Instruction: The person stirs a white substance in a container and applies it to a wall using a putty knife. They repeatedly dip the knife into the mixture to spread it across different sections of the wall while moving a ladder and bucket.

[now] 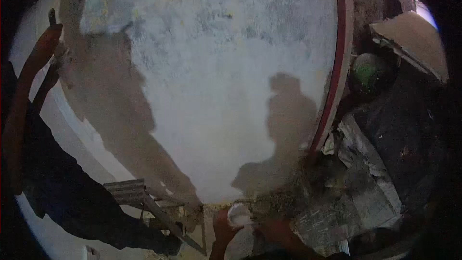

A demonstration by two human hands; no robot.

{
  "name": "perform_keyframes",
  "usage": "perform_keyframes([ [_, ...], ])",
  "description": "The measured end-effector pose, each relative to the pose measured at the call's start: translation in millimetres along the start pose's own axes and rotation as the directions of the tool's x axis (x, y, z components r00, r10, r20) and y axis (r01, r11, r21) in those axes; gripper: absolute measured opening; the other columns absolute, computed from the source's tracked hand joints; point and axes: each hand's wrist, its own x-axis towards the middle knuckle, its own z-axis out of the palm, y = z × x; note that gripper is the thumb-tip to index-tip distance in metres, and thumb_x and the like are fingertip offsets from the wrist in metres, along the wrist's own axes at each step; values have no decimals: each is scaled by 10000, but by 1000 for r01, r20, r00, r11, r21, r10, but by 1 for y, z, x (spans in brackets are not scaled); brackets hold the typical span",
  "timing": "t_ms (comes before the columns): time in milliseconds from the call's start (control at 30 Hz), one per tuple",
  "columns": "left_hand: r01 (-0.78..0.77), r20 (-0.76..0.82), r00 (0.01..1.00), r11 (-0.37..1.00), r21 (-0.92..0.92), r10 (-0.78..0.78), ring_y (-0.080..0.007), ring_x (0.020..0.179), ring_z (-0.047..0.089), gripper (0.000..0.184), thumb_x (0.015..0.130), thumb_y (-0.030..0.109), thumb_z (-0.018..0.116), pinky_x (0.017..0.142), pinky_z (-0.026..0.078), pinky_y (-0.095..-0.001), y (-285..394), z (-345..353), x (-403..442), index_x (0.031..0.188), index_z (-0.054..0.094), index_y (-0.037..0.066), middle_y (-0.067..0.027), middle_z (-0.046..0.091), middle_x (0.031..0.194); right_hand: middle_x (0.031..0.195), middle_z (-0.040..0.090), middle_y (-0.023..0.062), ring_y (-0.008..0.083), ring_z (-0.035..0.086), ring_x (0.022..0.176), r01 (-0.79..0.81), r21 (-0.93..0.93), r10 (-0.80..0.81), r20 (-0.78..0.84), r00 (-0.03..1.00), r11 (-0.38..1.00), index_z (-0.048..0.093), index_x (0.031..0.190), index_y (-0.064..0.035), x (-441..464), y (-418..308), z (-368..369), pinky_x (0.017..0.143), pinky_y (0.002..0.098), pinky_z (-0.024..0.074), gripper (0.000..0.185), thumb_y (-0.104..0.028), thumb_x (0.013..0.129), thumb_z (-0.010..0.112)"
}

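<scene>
Your left hand (223,223) was low in the view, close in front of you, against the left side of a small white thing (239,214) whose exact nature was too blurred to tell, and your right hand (272,230) was just to the right of it, dim and partly lost in shadow; you could not tell from the picture whether the fingers of either hand were clamped on it, together or apart. The white thing was between your two hands, in front of the foot of a large pale wall (216,91), which had patchy grey and yellowish marks across its upper part and two dark shadows over its lower and left parts. A dark red band (339,43) ran down the wall's right side, curving in your view. To your left, another person (72,183) in dark clothes had an arm (29,74) raised toward the wall, with a small dark tool (52,17) showing above the hand. A slatted stand (126,191) with slanting legs stood between that person and you. To your right, a rounded green thing (368,71) lay below a pale, tilted board (411,41), and crumpled sheets (361,156) lay farther down, near a dark mass too dim to make out
</scene>
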Motion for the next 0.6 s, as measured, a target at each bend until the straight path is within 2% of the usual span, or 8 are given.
perform_keyframes([
  [33,14,16,1000,1000,5,-14,-379,1159,530,828,646,447,852,990,410,-504,-10,10,3,1274,513,27,-191,550,1246,1012,673,172,297,636,985,0,15,-1,12,1000,1000,605,1212,-86,1,4,-4,952,493,461,418,-387,966,452],
  [100,-226,-159,948,934,276,276,-382,1165,521,849,611,426,874,996,398,-501,-21,23,20,1266,513,24,-185,555,1234,981,676,185,301,643,967,-15,153,21,-37,999,988,618,1190,-76,14,12,-14,941,489,468,428,-400,960,459],
  [133,-227,-156,948,933,279,277,-382,1165,521,849,611,426,874,996,398,-501,-23,24,30,1266,513,24,-185,555,1234,950,679,199,305,650,948,-15,265,38,-80,996,964,631,1168,-66,21,16,-17,931,484,475,439,-412,953,467],
  [200,-361,-272,871,909,209,409,-384,1130,533,822,611,410,874,962,407,-507,-3,19,50,1249,521,28,-171,568,1201,902,670,209,283,662,848,-224,49,229,-165,959,973,653,1103,-34,29,25,-11,832,439,504,470,-445,912,529],
  [333,-189,-183,958,967,170,220,-391,1139,511,797,638,479,844,974,376,-521,22,3,90,1229,549,34,-205,561,1193,861,649,204,293,650,830,-242,210,251,-18,968,947,592,1131,29,39,24,-66,803,455,502,510,-433,923,533],
  [400,-154,-182,967,979,131,177,-384,1134,514,807,634,417,859,965,389,-519,31,-3,107,1244,519,13,-200,553,1206,690,634,130,234,586,564,-59,214,136,-366,921,975,661,985,-4,53,48,-56,568,379,472,387,-364,845,676],
  [467,-205,-263,940,976,74,217,-368,1149,510,870,615,348,890,975,397,-511,29,3,128,1293,463,9,-194,531,1225,635,614,132,220,567,506,229,190,-53,-648,760,955,659,972,-7,52,59,-62,535,361,467,342,-314,830,712],
  [600,-149,-328,940,979,-141,96,-329,1177,514,936,606,337,903,973,440,-475,25,16,158,1337,407,26,-187,505,1254,745,648,170,242,625,627,213,238,3,-674,738,948,651,1007,3,50,60,-99,596,377,493,292,-239,851,702],
])
